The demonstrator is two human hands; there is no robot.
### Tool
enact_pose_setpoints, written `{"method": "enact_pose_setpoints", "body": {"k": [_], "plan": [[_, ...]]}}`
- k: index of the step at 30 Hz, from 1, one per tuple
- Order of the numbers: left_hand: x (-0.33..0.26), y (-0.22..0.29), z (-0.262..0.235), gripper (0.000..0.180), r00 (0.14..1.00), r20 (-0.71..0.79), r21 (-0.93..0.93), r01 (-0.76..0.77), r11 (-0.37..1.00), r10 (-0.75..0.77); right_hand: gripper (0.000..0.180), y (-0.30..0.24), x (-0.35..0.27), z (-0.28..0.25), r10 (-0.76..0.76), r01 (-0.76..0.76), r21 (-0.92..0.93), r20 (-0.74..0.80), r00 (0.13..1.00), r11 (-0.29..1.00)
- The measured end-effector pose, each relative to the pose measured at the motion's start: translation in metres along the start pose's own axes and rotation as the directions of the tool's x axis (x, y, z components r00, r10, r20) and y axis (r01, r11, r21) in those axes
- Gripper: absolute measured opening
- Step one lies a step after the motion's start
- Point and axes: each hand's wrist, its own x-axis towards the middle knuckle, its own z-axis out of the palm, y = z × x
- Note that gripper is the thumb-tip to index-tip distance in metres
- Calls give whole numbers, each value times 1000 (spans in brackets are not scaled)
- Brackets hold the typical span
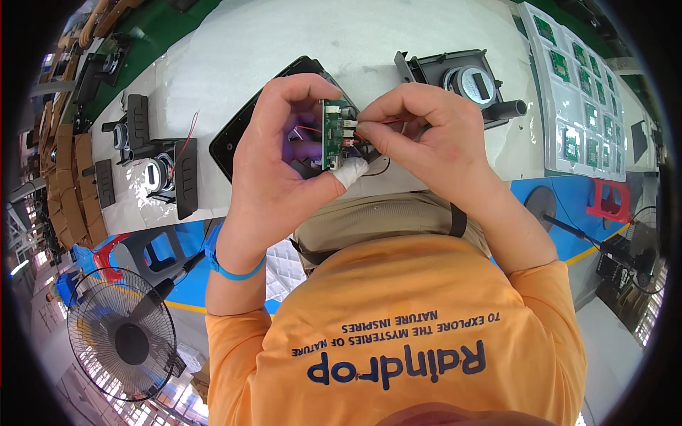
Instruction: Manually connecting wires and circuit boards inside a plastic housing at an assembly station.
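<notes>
My left hand (273, 153) grips a green circuit board (332, 135) by its edges, standing it on end; white wrapping covers the thumb tip. Small white sockets line the board's right side. At these sockets my right hand (426, 131) pinches thin red and black wires (389, 121) between thumb and forefinger. Whether the plug is seated in a socket is hidden by the fingertips. Beneath both hands lies a black plastic housing (226, 145), mostly covered by my left hand.
A dark speaker housing with a round speaker (474, 86) stands at the back right of the white table (284, 35). A clear tray (563, 117) of green boards lies far right. More speaker parts (160, 174) sit at left. A standing fan (131, 343) is at lower left.
</notes>
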Motion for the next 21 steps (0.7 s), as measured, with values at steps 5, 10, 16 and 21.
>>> {"method": "enact_pose_setpoints", "body": {"k": [5,10,16,21], "plan": [[-3,4,5,57,999,-50,47,14,999,-12,8,-4,3,-2,129,-135,95,63,990,986],[-3,0,4,59,987,-24,189,-149,971,156,9,-3,4,-3,183,-194,146,89,979,970],[-4,9,4,69,999,-43,151,6,988,0,8,-4,5,-11,184,-219,208,179,967,953],[-3,11,4,69,999,-26,155,23,988,-19,13,0,-1,-3,115,-131,267,73,991,955]]}}
